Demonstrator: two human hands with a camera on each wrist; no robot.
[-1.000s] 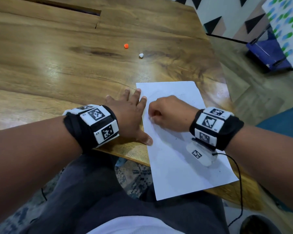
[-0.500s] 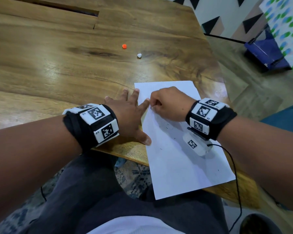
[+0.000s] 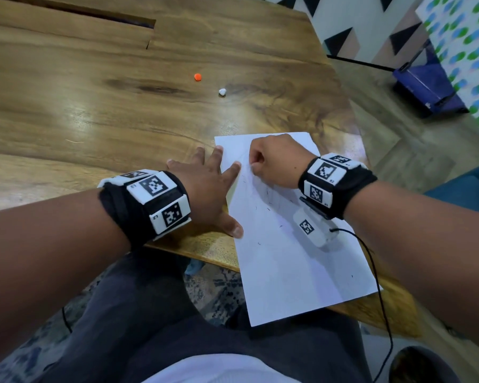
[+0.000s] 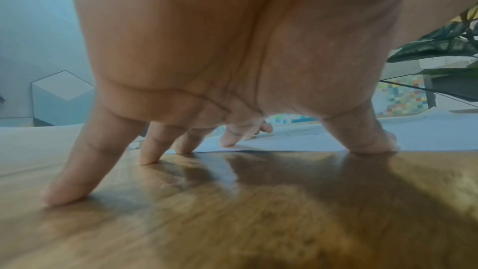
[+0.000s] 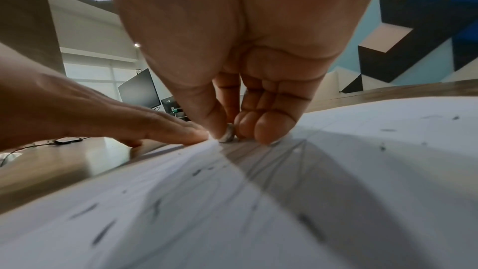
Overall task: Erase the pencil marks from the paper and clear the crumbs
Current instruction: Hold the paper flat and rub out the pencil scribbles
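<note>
Fingers of the left hand [image 3: 205,186] lie spread flat, pinning the left edge of the paper [image 3: 291,261] to the bench [image 3: 94,111]. Thin and limp, the sheet would likely buckle unless held close to the rubbing. The right hand [image 3: 274,161] pinches a small worn eraser [image 5: 228,135] against the upper page; dark crumbs [image 3: 268,193] lie scattered below.

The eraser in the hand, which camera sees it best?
The right wrist view: the eraser shows up close, pinched in the right hand against the paper. In the head view the curled hand hides it. The left wrist view does not show it.
</note>
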